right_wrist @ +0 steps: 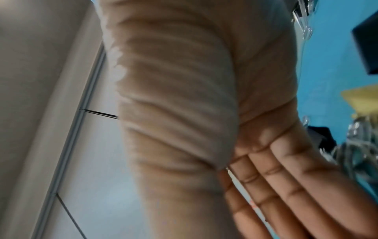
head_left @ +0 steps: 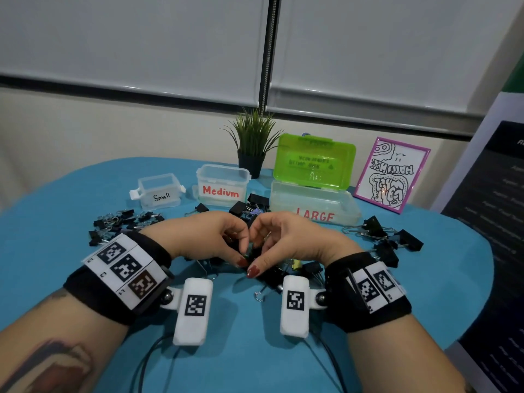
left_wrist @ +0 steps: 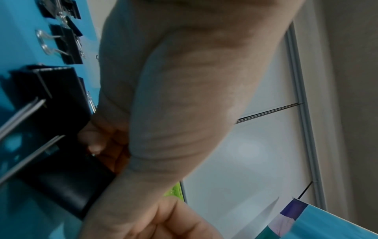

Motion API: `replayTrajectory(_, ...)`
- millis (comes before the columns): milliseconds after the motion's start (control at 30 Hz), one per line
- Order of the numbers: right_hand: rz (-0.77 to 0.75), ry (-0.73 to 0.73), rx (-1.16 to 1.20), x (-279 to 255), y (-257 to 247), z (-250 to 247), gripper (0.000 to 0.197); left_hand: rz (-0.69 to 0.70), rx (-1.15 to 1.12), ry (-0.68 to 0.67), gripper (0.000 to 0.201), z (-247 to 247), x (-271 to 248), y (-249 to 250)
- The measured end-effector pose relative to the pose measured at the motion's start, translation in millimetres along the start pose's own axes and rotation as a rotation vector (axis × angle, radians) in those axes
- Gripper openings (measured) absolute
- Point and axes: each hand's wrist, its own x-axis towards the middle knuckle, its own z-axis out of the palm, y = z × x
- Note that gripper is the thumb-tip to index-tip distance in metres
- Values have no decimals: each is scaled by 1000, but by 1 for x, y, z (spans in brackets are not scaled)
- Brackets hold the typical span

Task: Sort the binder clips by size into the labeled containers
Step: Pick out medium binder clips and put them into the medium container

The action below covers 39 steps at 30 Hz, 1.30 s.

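Note:
Both hands meet over a heap of black binder clips (head_left: 283,268) in the middle of the blue table (head_left: 241,350). My left hand (head_left: 238,251) curls down into the heap. In the left wrist view its fingertips (left_wrist: 94,142) and thumb pinch a large black clip (left_wrist: 61,186). My right hand (head_left: 256,255) arches beside it, thumb tips almost touching. In the right wrist view its fingers (right_wrist: 276,177) lie nearly straight with nothing between them. At the back stand three clear containers labelled Small (head_left: 158,191), Medium (head_left: 222,184) and LARGE (head_left: 312,205).
Small clips (head_left: 119,222) lie left, bigger ones right (head_left: 388,239), more behind the hands (head_left: 252,207). The LARGE box has a raised green lid (head_left: 314,163). A potted plant (head_left: 253,143) and a framed drawing (head_left: 392,174) stand behind. A dark poster (head_left: 496,222) borders the right.

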Motion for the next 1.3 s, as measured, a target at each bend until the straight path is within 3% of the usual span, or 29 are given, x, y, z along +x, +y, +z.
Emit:
replayTrajectory(200, 3, 39, -218, 5, -7, 10, 53, -9, -7, 73, 26, 0, 2, -3)
replayTrajectory(300, -7, 60, -187, 4, -7, 11, 43, 2, -86, 120, 25, -5, 0, -3)
replayTrajectory(433, 6, 107, 69, 2, -8, 7, 36, 25, -300, 262, 25, -15, -5, 0)
replayTrajectory(600, 18, 188, 604, 0, -7, -9, 45, -28, -579, 606, 35, -22, -6, 6)
replayTrajectory(700, -22, 221, 827, 0, -8, -13, 55, -42, -685, 708, 35, -22, -4, 7)
replayTrajectory(867, -98, 264, 882, 7, -10, -4, 65, 53, -733, 655, 30, -11, -1, 17)
replayTrajectory(967, -149, 171, 741, 9, -14, 11, 58, 105, -817, 541, 20, -2, 1, 22)
replayTrajectory(1067, -119, 202, 633, 11, -17, 22, 44, 104, -882, 438, 12, 1, 0, 26)
replayTrajectory(1167, -115, 281, 656, 8, -21, 17, 20, 56, -809, 484, 26, -5, -1, 27)
replayTrajectory(1233, -105, 411, 656, 6, -21, 8, 8, -10, -541, 582, 24, -10, -3, 20)
replayTrajectory(1300, -94, 617, 550, 5, -15, -4, 16, -203, -202, 548, 31, -14, -7, 11)
